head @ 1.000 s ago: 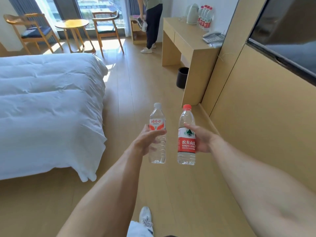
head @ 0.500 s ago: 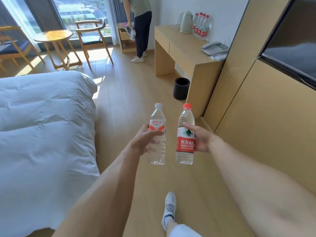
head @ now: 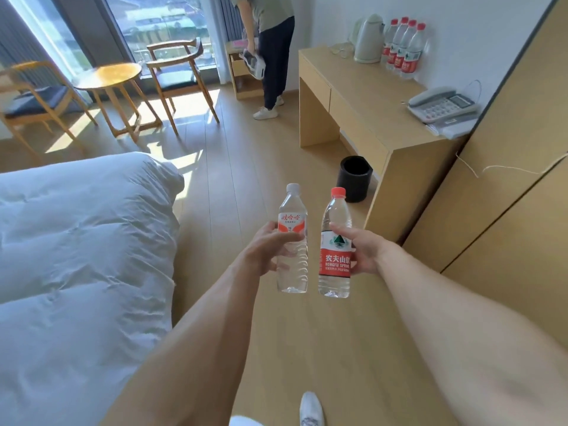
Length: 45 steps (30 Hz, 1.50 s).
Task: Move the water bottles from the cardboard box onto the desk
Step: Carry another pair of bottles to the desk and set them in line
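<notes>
My left hand [head: 268,252] grips a clear water bottle with a white cap [head: 292,241], held upright in front of me. Beside it, my right hand [head: 364,253] grips a water bottle with a red cap and red label [head: 335,241], also upright. The two bottles are close together but apart. The wooden desk [head: 365,96] stands ahead on the right against the wall. Several red-capped bottles [head: 404,49] stand in a row at its far end. No cardboard box is in view.
On the desk are a pale kettle [head: 368,38] and a telephone [head: 442,104]. A black bin [head: 354,179] sits on the floor by the desk. A white bed [head: 76,256] fills the left. A person [head: 270,53] stands by the window near chairs and a round table [head: 109,76].
I have walked forward along the bed towards the desk, which now looks nearer and larger. Both hands keep the bottles upright in the same hold.
</notes>
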Each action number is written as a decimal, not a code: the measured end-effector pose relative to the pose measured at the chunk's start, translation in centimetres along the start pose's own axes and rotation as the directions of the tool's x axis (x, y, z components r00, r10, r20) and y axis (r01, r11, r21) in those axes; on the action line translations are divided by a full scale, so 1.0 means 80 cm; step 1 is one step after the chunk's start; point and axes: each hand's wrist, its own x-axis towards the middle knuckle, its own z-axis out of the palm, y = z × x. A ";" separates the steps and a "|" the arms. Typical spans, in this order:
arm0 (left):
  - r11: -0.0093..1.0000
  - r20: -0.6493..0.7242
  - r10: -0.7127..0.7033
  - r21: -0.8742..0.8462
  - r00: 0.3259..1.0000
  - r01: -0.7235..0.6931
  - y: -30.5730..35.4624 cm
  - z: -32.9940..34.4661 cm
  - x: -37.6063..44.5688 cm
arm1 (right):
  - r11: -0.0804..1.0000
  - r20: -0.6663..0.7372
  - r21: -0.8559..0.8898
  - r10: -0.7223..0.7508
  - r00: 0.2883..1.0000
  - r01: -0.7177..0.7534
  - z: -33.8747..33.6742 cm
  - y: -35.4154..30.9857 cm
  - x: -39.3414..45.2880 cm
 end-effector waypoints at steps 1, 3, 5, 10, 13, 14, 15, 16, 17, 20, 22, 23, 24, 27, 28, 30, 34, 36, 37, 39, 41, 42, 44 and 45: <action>1.000 0.000 -0.008 0.000 1.000 0.008 0.013 0.000 0.019 | 1.000 -0.002 -0.015 0.008 1.000 -0.008 -0.003 -0.015 0.014; 1.000 0.004 -0.019 -0.003 1.000 0.019 0.036 0.000 0.057 | 1.000 -0.010 -0.021 0.014 1.000 -0.014 -0.011 -0.040 0.041; 1.000 0.016 -0.022 0.000 1.000 0.022 0.056 0.001 0.093 | 1.000 -0.034 -0.009 0.018 0.999 -0.019 -0.020 -0.062 0.065; 0.999 0.063 -0.027 0.044 0.998 0.024 0.097 -0.001 0.187 | 0.999 -0.105 0.032 0.020 0.994 -0.016 -0.042 -0.106 0.124; 0.997 0.109 -0.019 0.076 0.994 0.011 0.127 -0.007 0.248 | 0.999 -0.166 0.049 -0.004 0.986 0.012 -0.052 -0.139 0.164; 0.996 0.126 -0.020 0.091 0.992 0.008 0.137 -0.009 0.270 | 0.998 -0.187 0.059 -0.003 0.982 0.014 -0.055 -0.151 0.179; 0.994 0.142 -0.022 0.106 0.990 0.007 0.148 -0.013 0.292 | 0.998 -0.207 0.066 -0.004 0.978 0.018 -0.057 -0.163 0.193; 0.993 0.158 -0.027 0.120 0.987 0.008 0.160 -0.016 0.314 | 0.997 -0.226 0.071 -0.011 0.974 0.028 -0.059 -0.176 0.208; 0.991 0.174 -0.032 0.130 0.984 0.009 0.175 -0.020 0.337 | 0.996 -0.246 0.075 -0.018 0.969 0.038 -0.060 -0.191 0.224; 0.983 0.214 -0.041 0.182 0.976 0.002 0.227 -0.032 0.402 | 0.994 -0.305 0.107 0.003 0.952 0.031 -0.063 -0.243 0.269; 0.978 0.247 -0.046 0.208 0.968 -0.006 0.262 -0.043 0.443 | 0.993 -0.311 0.116 0.001 0.951 0.037 -0.064 -0.281 0.300; 0.976 0.266 -0.047 0.218 0.963 -0.012 0.280 -0.049 0.464 | 0.992 -0.314 0.117 -0.008 0.949 0.048 -0.064 -0.300 0.315; 0.974 0.281 -0.045 0.227 0.959 -0.021 0.299 -0.054 0.484 | 0.991 -0.320 0.123 -0.018 0.947 0.061 -0.065 -0.319 0.331; 0.968 0.301 -0.032 0.247 0.953 -0.046 0.351 -0.066 0.542 | 0.983 -0.347 0.157 -0.032 0.937 0.092 -0.064 -0.374 0.372; 0.965 0.307 -0.027 0.255 0.951 -0.055 0.366 -0.068 0.559 | 0.981 -0.354 0.170 -0.029 0.935 0.095 -0.064 -0.389 0.384; 0.963 0.329 -0.026 0.262 0.944 -0.065 0.394 -0.070 0.595 | 0.978 -0.369 0.181 -0.035 0.929 0.108 -0.068 -0.418 0.408; 0.962 0.355 -0.019 0.260 0.934 -0.079 0.441 -0.065 0.665 | 0.970 -0.401 0.194 -0.057 0.914 0.145 -0.088 -0.472 0.456; 0.962 0.358 -0.018 0.260 0.933 -0.081 0.460 -0.057 0.699 | 0.965 -0.411 0.213 -0.056 0.910 0.155 -0.107 -0.493 0.481; 0.962 0.361 -0.022 0.263 0.932 -0.079 0.470 -0.053 0.717 | 0.962 -0.416 0.224 -0.050 0.908 0.156 -0.117 -0.503 0.495; 0.960 0.380 -0.029 0.270 0.925 -0.080 0.489 -0.042 0.753 | 0.961 -0.430 0.228 -0.043 0.902 0.154 -0.139 -0.526 0.522; 0.955 0.397 -0.029 0.281 0.917 -0.091 0.510 -0.028 0.789 | 0.960 -0.446 0.232 -0.037 0.894 0.155 -0.163 -0.549 0.549; 0.954 0.401 -0.029 0.284 0.916 -0.094 0.521 -0.019 0.808 | 0.958 -0.452 0.238 -0.036 0.891 0.160 -0.175 -0.562 0.562; 0.955 0.401 -0.038 0.284 0.915 -0.085 0.547 0.001 0.846 | 0.952 -0.463 0.258 -0.030 0.886 0.167 -0.201 -0.589 0.588; 0.955 0.402 -0.042 0.284 0.915 -0.081 0.561 0.012 0.863 | 0.948 -0.466 0.271 -0.025 0.884 0.169 -0.214 -0.602 0.598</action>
